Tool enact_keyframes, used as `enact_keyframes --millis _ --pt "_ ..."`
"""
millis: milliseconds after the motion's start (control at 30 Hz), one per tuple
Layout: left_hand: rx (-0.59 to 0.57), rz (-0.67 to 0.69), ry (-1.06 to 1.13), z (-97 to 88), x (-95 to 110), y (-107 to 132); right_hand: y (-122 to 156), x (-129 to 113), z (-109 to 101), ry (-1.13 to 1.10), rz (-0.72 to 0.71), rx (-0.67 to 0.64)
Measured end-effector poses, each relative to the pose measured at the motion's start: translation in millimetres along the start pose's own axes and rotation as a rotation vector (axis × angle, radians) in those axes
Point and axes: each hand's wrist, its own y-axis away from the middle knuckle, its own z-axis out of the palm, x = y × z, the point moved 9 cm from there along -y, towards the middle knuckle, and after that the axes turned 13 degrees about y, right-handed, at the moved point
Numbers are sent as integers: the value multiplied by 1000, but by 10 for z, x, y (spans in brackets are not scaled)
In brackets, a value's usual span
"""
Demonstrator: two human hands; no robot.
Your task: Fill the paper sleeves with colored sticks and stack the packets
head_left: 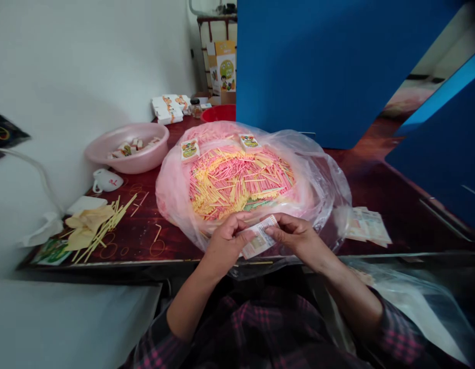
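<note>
My left hand (pixel 226 242) and my right hand (pixel 291 237) together pinch a small printed paper packet (pixel 259 237) by its ends, low over the table's front edge. Just beyond my fingers lies a clear plastic bag (pixel 317 174), its mouth spread open. It holds a large heap of thin pink and yellow sticks (pixel 237 183). Two similar printed packets (pixel 190 151) (pixel 250 143) rest on the bag's far side. My hands do not appear to touch the sticks.
A dark red table (pixel 145 241) holds a pink basin (pixel 137 164) of packets, a white mug (pixel 107 180), loose sticks and a paper stack (pixel 368 226). A red bowl (pixel 219 113), a jar and flat cartons stand behind. Blue panels (pixel 329 66) rise at the back right.
</note>
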Motion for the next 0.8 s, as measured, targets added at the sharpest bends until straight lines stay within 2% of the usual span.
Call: enact_keyframes --millis 100,200,333,433,533,600,700,800 --pt "17 14 -29 -55 41 6 -67 42 63 42 13 -6" --pt "102 51 -66 -147 83 22 -132 34 80 170 -21 64" --pt "94 77 -74 -164 148 32 -206 -167 127 410 -162 145" --pt "104 132 -152 -234 253 40 -338 -363 185 511 -280 54" --pt "169 217 -197 -383 364 54 -613 -520 -11 607 -379 74" --pt "188 266 -219 -445 410 59 -846 -594 -158 783 -490 101" --pt "193 287 -232 -477 411 53 -1185 -460 -111 1154 -618 -125" --pt "184 270 -236 -463 365 38 -1362 -248 -25 1414 -687 -340"
